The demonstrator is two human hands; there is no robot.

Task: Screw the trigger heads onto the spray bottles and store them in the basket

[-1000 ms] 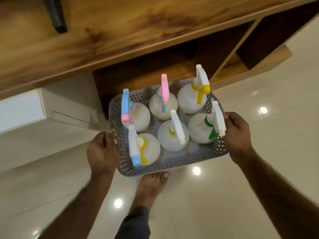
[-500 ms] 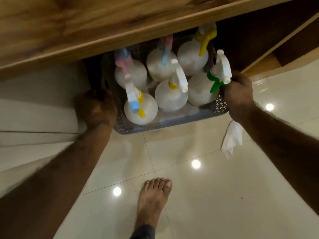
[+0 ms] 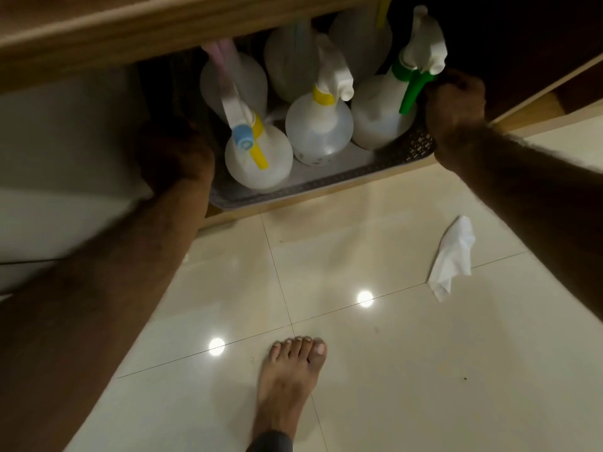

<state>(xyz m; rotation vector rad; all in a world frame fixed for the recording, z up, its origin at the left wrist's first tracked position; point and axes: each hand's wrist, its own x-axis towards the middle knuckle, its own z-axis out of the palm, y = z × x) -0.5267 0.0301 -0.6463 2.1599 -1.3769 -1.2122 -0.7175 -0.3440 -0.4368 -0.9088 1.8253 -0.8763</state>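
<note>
Both hands, left hand [image 3: 174, 154] and right hand [image 3: 455, 104], clutch the basket [image 3: 329, 182] rims; it sits on the low shelf [image 3: 326, 195] holding the bottles [image 3: 319, 132]. The tall trigger heads could catch the table [image 3: 137, 31] edge above and topple.

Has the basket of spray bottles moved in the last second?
Yes. The basket has gone from out over the floor to deep in under the wooden shelf, with the back bottles now hidden beneath its edge.
</note>
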